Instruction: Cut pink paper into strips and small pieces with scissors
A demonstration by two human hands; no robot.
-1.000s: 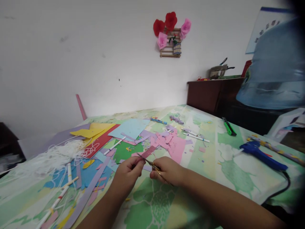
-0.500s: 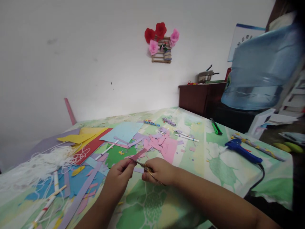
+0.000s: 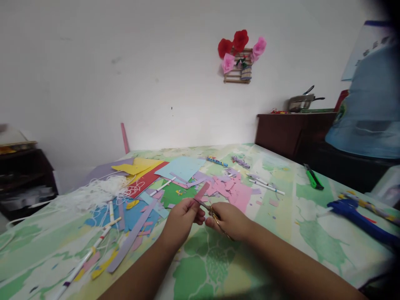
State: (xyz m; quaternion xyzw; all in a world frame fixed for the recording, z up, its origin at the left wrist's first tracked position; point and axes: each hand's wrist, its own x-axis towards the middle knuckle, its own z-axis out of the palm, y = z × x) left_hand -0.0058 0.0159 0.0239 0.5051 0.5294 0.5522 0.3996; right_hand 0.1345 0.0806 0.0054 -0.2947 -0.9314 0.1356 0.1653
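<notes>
Between the thumb and fingers of my left hand (image 3: 182,218) is a narrow pink paper strip (image 3: 202,191), its free end pointing up and away. My right hand (image 3: 230,221) grips a pair of gold-handled scissors (image 3: 215,214). The scissor blades reach left to the strip, right at my left fingertips; whether they are closed on the paper I cannot tell. Beyond my hands lie a pink sheet (image 3: 243,200) with pink offcuts on it and a green sheet (image 3: 178,195).
On the left lie tangled white string (image 3: 100,191), a long lilac strip (image 3: 134,235) and a blue sheet (image 3: 142,218). To the right are a blue glue gun (image 3: 359,218) and a green box cutter (image 3: 313,176). White sticks (image 3: 267,186) lie farther back.
The view has turned left, so everything sits farther right in the picture. The pink strip now points more steeply upward, and more of my left fingers show below the scissors.
</notes>
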